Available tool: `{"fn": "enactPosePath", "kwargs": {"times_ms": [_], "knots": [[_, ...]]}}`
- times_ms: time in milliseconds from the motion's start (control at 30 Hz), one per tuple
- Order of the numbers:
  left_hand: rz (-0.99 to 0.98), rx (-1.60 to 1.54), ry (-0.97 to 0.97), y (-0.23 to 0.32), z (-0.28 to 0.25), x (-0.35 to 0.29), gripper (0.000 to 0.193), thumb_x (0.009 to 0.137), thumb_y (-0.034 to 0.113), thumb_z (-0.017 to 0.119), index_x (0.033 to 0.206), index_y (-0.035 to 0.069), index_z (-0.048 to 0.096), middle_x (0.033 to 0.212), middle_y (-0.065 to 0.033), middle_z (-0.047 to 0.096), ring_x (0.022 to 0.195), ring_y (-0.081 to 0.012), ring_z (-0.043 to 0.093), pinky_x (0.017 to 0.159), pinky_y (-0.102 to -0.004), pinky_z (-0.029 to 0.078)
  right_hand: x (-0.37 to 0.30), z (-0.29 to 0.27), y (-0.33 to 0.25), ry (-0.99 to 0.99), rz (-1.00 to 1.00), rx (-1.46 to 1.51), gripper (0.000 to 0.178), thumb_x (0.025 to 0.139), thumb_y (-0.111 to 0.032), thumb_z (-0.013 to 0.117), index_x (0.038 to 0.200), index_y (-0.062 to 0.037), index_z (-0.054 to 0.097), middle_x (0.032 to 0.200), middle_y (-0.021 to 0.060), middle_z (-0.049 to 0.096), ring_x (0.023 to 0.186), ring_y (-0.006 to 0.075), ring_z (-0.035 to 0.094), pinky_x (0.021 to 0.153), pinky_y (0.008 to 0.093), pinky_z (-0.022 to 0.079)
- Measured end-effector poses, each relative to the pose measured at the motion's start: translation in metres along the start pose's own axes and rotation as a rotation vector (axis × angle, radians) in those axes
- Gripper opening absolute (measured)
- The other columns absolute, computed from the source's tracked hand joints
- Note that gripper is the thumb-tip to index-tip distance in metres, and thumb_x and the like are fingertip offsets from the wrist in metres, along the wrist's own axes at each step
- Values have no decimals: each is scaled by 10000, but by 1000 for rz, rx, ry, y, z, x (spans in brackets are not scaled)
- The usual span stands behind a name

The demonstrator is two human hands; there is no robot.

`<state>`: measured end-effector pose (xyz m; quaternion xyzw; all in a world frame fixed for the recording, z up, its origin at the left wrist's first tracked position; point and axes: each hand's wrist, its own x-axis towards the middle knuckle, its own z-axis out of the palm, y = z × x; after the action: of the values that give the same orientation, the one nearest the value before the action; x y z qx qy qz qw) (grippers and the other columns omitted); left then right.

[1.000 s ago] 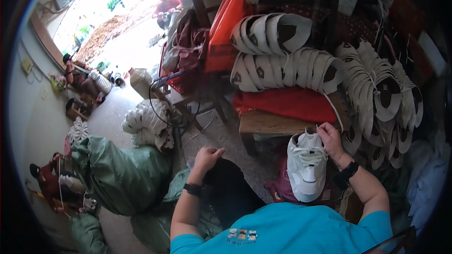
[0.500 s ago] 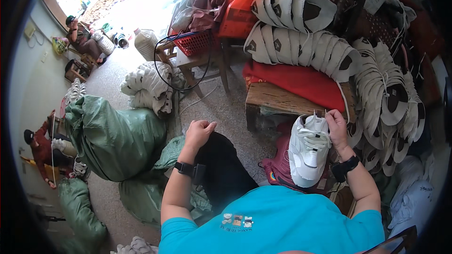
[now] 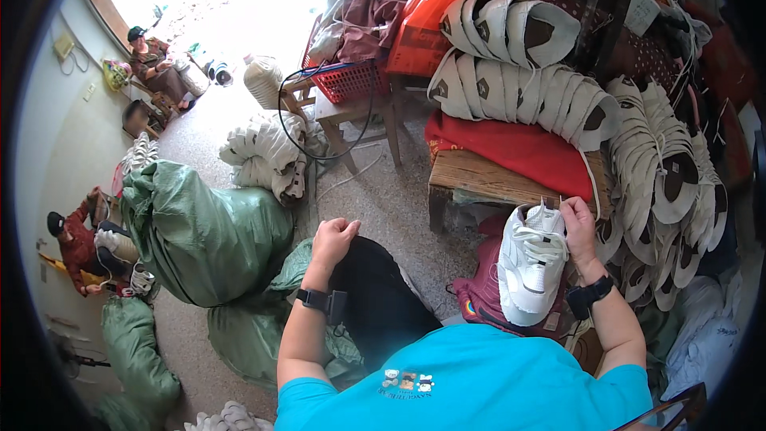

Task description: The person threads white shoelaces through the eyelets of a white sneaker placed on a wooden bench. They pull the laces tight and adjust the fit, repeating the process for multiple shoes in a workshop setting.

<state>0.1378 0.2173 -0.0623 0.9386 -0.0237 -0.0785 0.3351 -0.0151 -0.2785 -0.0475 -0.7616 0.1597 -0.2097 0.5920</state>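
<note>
A white lace-up sneaker (image 3: 532,263) rests toe toward me on a maroon cloth bundle (image 3: 479,281) at my right. My right hand (image 3: 578,227) is at the sneaker's far right edge, by the opening, its thumb and fingertips pinched at a white shoelace (image 3: 561,204) whose thin tip sticks up. My left hand (image 3: 333,241) is raised over my dark-trousered leg, well apart from the sneaker. Its fingers are curled with thumb against forefinger; whatever they may hold is too small to see.
A wooden bench (image 3: 487,177) with red cloth carries stacked white shoe uppers (image 3: 523,92); more hang in bundles (image 3: 666,168) at the right. A stuffed green sack (image 3: 209,227) stands left. A red basket (image 3: 345,81) sits on a stool. Two people work at far left.
The whole view has shifted slightly, so things sit lower and further right. Both my hands keep nearly the same pose around the sneaker. The person at the back has lowered a hand.
</note>
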Motion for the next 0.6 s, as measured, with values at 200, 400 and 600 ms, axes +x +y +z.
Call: {"fn": "enactPosePath", "kwargs": {"times_ms": [200,400,600], "knots": [[-22,-1,5,-7,2,8,439,883,442,667,750,24,680,723,-182,645,806,-335,633,719,-450,497,-1,1,-5,-2,11,-22,156,984,-150,583,868,-46,581,792,-61,546,759,35,484,672,223,413],[-37,16,-40,-3,5,8,458,889,465,651,734,34,669,756,-174,653,859,-348,616,742,-460,494,-2,0,-1,0,17,9,150,989,-154,583,879,-51,583,793,-63,548,757,32,482,671,220,410],[-33,-11,-44,-9,9,11,450,891,471,646,736,50,682,774,-161,665,891,-340,610,762,-465,496,-1,1,-5,0,13,-21,150,988,-152,586,884,-44,589,790,-54,553,757,35,487,678,223,417]]}}
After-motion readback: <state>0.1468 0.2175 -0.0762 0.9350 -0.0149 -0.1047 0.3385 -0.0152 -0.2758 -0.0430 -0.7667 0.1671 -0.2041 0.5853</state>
